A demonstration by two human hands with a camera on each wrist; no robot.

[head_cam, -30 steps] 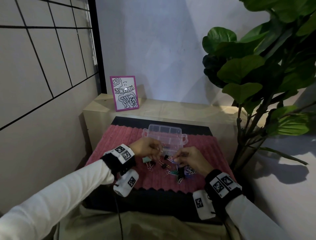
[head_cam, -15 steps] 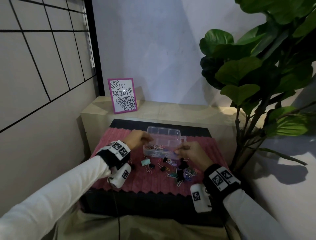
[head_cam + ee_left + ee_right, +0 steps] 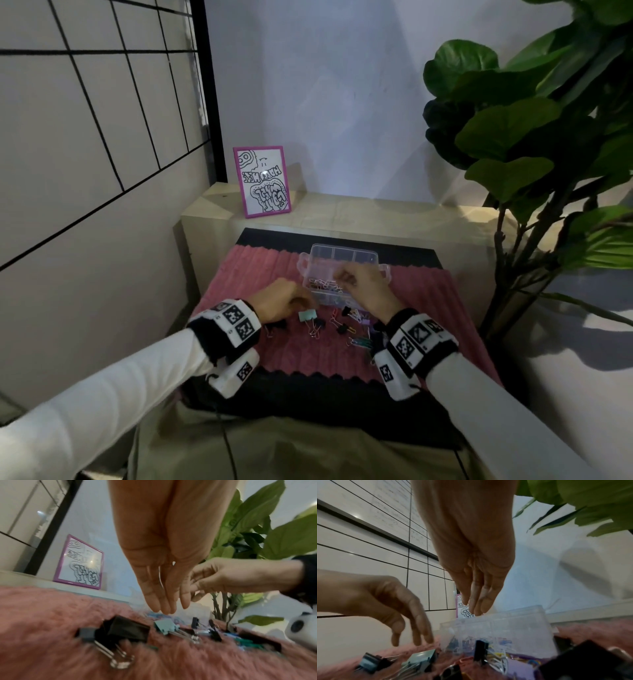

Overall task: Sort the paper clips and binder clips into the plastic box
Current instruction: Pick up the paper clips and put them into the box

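The clear plastic box [image 3: 342,255] stands open on the pink mat [image 3: 431,301], with paper clips [image 3: 323,284] in its near compartments. My right hand [image 3: 340,277] hovers over the box, its fingers [image 3: 476,605] straight, pointing down and empty above the box [image 3: 505,623]. My left hand [image 3: 303,303] hangs just above a teal binder clip [image 3: 307,315]. Its fingers [image 3: 164,601] are straight and hold nothing, with a black binder clip [image 3: 128,630] and the teal clip [image 3: 164,626] below. Several loose clips [image 3: 356,337] lie in front of the box.
A pink-framed picture [image 3: 263,181] leans on the pale wooden ledge [image 3: 376,212] behind the mat. A large leafy plant [image 3: 534,137] crowds the right side. A gridded wall [image 3: 85,120] closes the left.
My left hand has drawn back from the box's left side to above the teal binder clip. My right hand has gone from the box's front edge to over the box.
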